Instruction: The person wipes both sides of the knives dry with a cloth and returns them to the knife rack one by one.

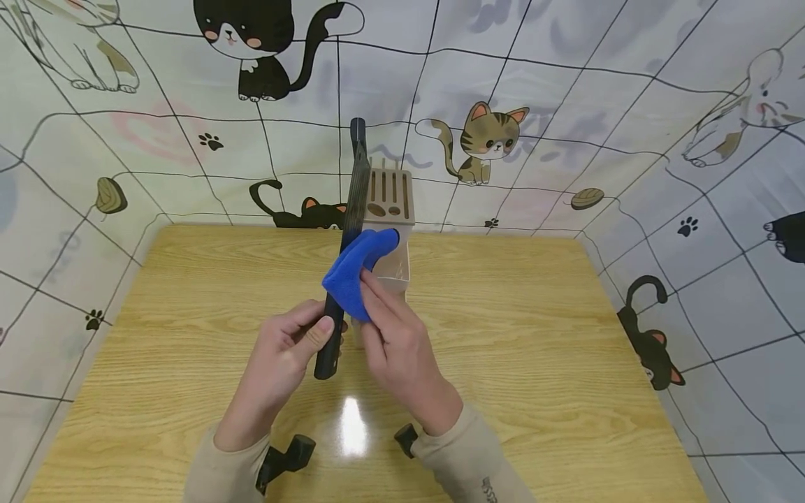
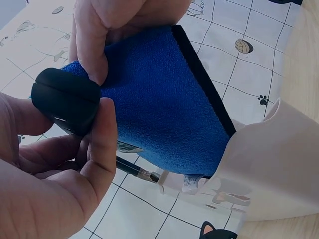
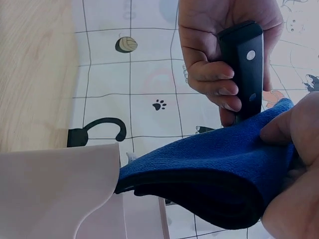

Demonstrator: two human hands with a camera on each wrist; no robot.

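Observation:
My left hand (image 1: 279,356) grips the riveted handle of a long black tool (image 1: 330,349), which points away from me toward the wall. Ridges show along its upper part, and the far end narrows to a rounded black tip. A blue cloth (image 1: 353,269) with a dark edge is folded over the tool's middle. My right hand (image 1: 402,342) pinches this cloth against the tool, just beyond the left hand. In the right wrist view, the handle (image 3: 246,69) shows two round rivets, and the cloth hides the part past it.
Behind the cloth stands a pale utensil holder (image 1: 405,209) with a slotted top, near the back edge of the wooden table (image 1: 503,335). A cat-patterned sheet (image 1: 541,77) covers the walls behind and at both sides. Dark camera mounts (image 1: 292,457) sit at the wrists.

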